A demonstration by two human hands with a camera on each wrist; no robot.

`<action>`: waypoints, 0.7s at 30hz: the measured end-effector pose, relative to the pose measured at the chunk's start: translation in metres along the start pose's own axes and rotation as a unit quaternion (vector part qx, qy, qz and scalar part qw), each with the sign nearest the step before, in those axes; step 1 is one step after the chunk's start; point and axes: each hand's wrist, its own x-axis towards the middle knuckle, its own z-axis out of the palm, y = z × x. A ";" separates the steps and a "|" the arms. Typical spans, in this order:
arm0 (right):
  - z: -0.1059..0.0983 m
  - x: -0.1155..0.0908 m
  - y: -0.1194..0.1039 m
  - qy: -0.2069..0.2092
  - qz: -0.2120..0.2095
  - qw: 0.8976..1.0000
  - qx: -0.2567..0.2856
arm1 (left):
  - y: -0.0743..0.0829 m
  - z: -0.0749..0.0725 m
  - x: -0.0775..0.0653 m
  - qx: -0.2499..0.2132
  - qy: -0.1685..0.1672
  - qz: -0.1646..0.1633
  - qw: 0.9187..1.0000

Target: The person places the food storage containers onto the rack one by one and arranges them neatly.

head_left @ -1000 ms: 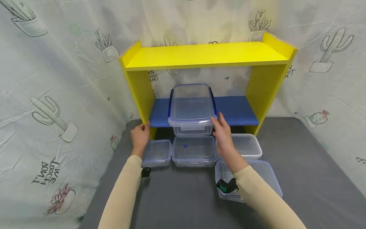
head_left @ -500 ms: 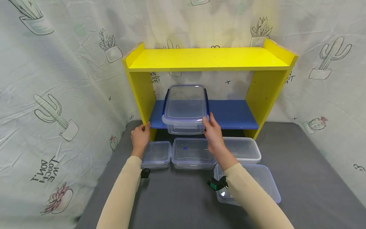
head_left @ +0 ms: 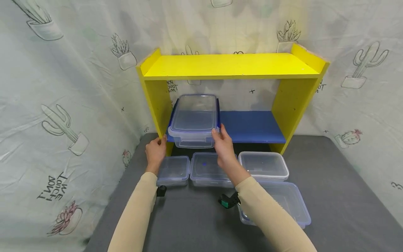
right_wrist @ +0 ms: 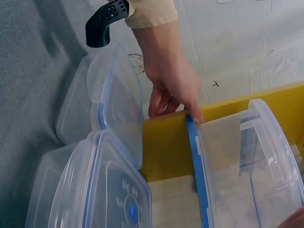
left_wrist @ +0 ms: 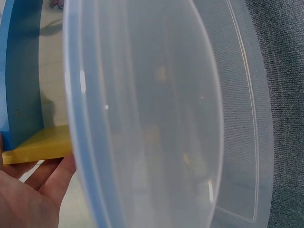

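Right hand (head_left: 225,149) grips the blue-clipped container (head_left: 196,119) at its front right corner, thumb on the lid rim. Container sits over the left part of the blue shelf (head_left: 248,126), front end past the shelf's front edge. Clear lid; light blue shows through.

Left hand (head_left: 155,154) pinches the left side panel (head_left: 155,106) at the shelf's front corner. Container is just beside that panel; wide shelf stretch on its right, gap up to the yellow top board (head_left: 233,65).

Tabletop (head_left: 185,220), below: small container (head_left: 174,169), blue-dotted container (head_left: 204,171), white-rimmed container (head_left: 263,166) in a row; large container (head_left: 284,199) nearer, partly behind the right sleeve (head_left: 274,213).
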 end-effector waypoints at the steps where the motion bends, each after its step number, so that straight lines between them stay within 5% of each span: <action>1: 0.002 0.000 0.000 0.000 -0.002 1.000 0.006 | 0.000 0.000 0.000 -0.001 -0.001 0.000 1.000; 9: 0.014 0.002 0.000 -0.003 -0.010 0.999 0.047 | 0.000 0.002 -0.001 0.012 0.005 0.002 1.000; 21: 0.020 0.016 0.001 -0.005 -0.016 0.999 -0.039 | 0.001 0.001 -0.002 0.000 0.005 -0.003 1.000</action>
